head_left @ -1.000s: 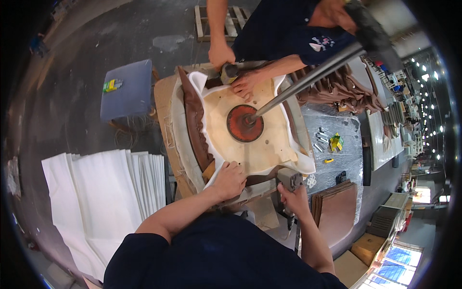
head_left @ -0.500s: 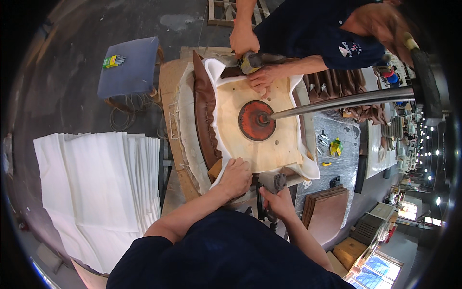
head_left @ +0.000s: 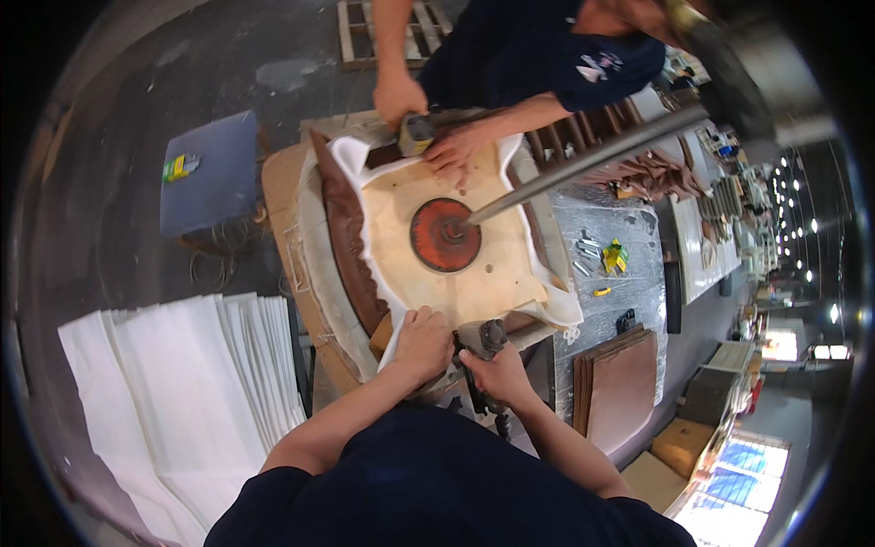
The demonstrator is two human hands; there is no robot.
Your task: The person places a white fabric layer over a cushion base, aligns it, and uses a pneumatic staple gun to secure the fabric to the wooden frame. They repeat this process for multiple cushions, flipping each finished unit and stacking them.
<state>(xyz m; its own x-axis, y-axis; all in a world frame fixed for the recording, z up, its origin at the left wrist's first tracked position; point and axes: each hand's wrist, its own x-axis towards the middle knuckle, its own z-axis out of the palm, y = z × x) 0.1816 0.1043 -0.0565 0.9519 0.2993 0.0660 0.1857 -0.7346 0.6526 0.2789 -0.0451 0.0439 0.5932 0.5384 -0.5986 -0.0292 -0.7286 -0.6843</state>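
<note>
One staple gun point(head_left: 481, 336), grasped by the right hand point(head_left: 497, 374), is at the near edge of the pale board point(head_left: 492, 284), while the left hand point(head_left: 425, 345) touches that edge just beside it, whether clenched on the white padding point(head_left: 564, 312) one cannot tell.

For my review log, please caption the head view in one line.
Left hand at the near edge of a flat, pale wooden panel; right hand gripping a grey, boxy handheld tool.

Nothing legible: only a small pale mark point(head_left: 592, 69), too blurred to be read, on the co-worker's dark shirt point(head_left: 501, 56).
</note>
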